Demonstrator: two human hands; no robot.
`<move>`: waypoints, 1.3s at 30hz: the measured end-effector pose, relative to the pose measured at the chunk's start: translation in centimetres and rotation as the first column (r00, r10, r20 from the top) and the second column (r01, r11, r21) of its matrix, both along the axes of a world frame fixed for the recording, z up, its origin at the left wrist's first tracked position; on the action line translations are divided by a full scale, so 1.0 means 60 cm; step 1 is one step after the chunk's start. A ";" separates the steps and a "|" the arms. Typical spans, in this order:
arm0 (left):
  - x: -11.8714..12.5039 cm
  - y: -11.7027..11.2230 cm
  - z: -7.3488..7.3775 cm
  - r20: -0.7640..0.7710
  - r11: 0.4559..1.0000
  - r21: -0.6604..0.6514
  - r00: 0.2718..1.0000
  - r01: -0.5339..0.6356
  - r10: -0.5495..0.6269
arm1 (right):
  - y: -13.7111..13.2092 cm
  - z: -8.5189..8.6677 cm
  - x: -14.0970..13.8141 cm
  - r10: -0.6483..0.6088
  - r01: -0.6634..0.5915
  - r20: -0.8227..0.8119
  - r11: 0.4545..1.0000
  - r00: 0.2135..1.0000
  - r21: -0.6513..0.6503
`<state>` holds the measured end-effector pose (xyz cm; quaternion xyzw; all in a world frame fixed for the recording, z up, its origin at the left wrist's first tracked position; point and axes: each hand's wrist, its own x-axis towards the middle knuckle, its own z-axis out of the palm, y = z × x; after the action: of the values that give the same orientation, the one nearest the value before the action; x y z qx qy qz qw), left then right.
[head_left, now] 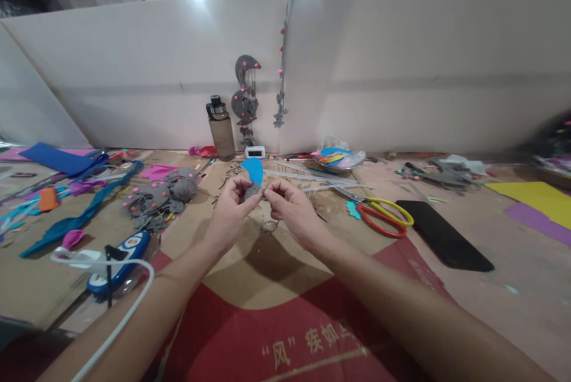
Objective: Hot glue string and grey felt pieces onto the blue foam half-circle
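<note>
My left hand (232, 206) and my right hand (292, 209) are raised together above the cardboard-covered table (267, 287), fingertips nearly touching. My left hand pinches a blue curved foam piece (254, 169) together with a small grey piece (252, 191) below it. My right hand's fingers are pinched close to that grey piece; what they hold, if anything, is too small to make out.
Scissors with yellow and red handles (379, 212) and a black phone (444, 233) lie to the right. A pile of grey foam shapes (160, 200), a glue gun (120, 263) with a white cord, a water bottle (222, 129) and blue foam strips (80, 215) sit on the left. A white wall stands behind.
</note>
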<state>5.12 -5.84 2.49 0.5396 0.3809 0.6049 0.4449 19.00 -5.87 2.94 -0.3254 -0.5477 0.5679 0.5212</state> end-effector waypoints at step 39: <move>0.021 -0.006 -0.003 0.011 0.996 -0.080 0.999 -0.037 0.038 | -0.008 -0.005 0.020 -0.491 0.114 0.400 0.730 0.774 0.674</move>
<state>6.38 -6.19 2.30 0.5102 0.4122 0.6007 0.4570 20.18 -6.35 2.65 -0.3761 -0.7639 0.1402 0.5053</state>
